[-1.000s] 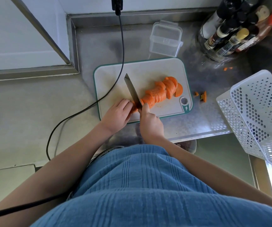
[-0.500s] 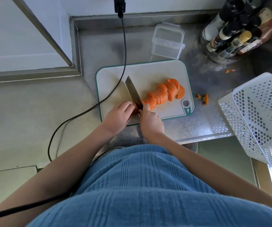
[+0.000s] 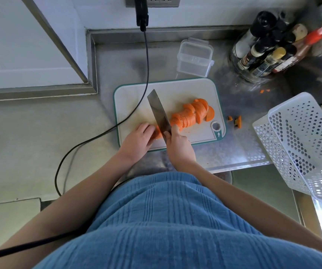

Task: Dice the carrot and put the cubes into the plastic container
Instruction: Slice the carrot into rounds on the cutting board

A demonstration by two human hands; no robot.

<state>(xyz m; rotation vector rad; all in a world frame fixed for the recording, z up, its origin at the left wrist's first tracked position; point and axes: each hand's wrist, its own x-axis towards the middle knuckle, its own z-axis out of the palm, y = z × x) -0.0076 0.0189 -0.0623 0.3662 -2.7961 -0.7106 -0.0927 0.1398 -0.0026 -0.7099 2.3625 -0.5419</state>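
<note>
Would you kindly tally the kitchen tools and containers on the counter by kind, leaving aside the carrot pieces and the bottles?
Knife: 1, in the right hand
Cutting board: 1
Clear plastic container: 1, nothing in it
White perforated baskets: 2, nested
Round bottle holder: 1
Total: 6

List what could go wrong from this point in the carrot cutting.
1. The left hand pins a short carrot stub right beside the knife, so a slip could nick the fingers.
2. The slices sit near the cutting board edge and could roll onto the counter, like the scraps there.
3. The black cable crosses the board near the blade.
</note>
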